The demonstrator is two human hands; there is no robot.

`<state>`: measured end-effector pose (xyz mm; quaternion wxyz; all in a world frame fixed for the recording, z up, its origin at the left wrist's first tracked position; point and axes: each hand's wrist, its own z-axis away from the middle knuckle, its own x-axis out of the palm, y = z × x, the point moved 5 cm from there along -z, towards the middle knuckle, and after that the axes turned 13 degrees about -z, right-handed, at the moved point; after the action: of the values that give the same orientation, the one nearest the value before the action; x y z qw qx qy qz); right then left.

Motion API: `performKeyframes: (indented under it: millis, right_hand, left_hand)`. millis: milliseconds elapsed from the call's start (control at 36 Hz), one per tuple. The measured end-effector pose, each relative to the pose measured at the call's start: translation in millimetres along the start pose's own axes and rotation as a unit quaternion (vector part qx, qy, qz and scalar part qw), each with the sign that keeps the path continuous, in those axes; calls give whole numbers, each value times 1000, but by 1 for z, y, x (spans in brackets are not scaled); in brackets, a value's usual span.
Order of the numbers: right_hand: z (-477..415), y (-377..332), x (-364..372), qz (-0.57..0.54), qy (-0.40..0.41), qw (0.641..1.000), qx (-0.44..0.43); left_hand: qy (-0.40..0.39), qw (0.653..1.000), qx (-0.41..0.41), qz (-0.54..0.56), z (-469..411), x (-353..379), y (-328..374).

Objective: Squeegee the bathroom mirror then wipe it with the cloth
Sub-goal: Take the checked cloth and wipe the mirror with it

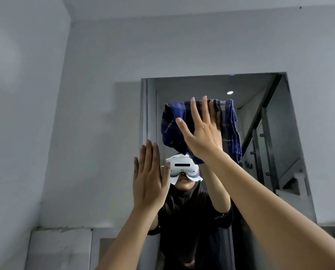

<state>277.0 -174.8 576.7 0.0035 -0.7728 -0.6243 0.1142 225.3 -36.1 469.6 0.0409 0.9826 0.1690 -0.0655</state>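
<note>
The bathroom mirror (205,85) hangs on the grey wall ahead and reflects a person in a dark top wearing a white headset. My right hand (200,133) is raised with its fingers spread and presses a blue checked cloth (173,123) flat against the upper middle of the glass. The cloth hangs down past the hand on the right side. My left hand (149,178) is lower, flat and empty, with its palm near the mirror's left edge. No squeegee is in view.
Plain grey wall (85,94) surrounds the mirror on the left and above. A pale ledge (61,230) runs below at the lower left. The reflection shows a staircase with a dark railing (268,152) and a ceiling light (230,92).
</note>
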Motion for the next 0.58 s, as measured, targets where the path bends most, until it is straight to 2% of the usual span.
performKeyframes:
  millis: [139, 361, 500, 583]
  right_hand:
    - [-40, -29, 25, 45, -9, 998, -36]
    - [-86, -76, 68, 158, -76, 968, -177]
    - [-89, -58, 45, 166, -84, 955, -230]
    - [-89, -17, 5, 150, -37, 969, -194]
  left_hand:
    - [11, 999, -21, -41, 6, 4, 0]
    - [29, 998, -20, -44, 6, 4, 0]
    - [36, 998, -16, -42, 6, 5, -1]
    - [37, 998, -18, -45, 6, 5, -1]
